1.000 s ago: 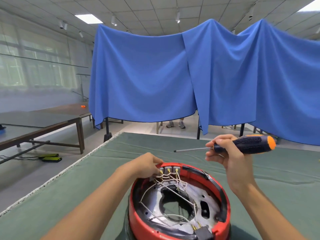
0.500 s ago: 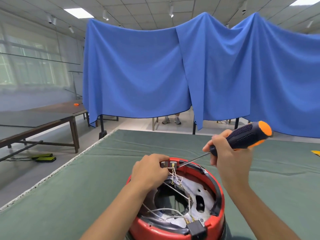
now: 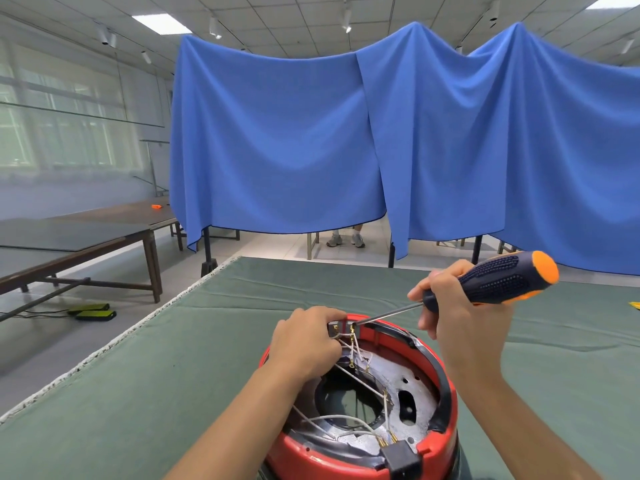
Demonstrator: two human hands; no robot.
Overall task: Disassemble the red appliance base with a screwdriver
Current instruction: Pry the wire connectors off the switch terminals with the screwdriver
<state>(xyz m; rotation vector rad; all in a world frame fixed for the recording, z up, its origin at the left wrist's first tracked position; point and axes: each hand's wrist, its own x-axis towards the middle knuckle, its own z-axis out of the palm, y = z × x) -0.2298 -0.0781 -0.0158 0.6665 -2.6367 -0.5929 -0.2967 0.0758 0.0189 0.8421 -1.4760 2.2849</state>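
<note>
The red appliance base (image 3: pixel 446 441) lies upside down on the green cloth, its metal plate and white wires exposed. My left hand (image 3: pixel 304 344) pinches the small terminal block (image 3: pixel 337 327) at the base's far rim. My right hand (image 3: pixel 457 317) grips the screwdriver (image 3: pixel 498 280) by its dark blue and orange handle. The metal shaft slants down to the left, and its tip sits at the terminal block beside my left fingers.
The green cloth covers the table (image 3: pixel 173 375), whose left edge runs diagonally. A blue curtain (image 3: pixel 346 150) hangs behind it, with a person's shoes (image 3: pixel 346 240) under it. Dark tables (image 3: pixel 86 237) stand to the left. A yellow object (image 3: pixel 635 304) lies at the right edge.
The screwdriver swung from level above the base down to the terminal block. My left hand closed over the block at the far rim.
</note>
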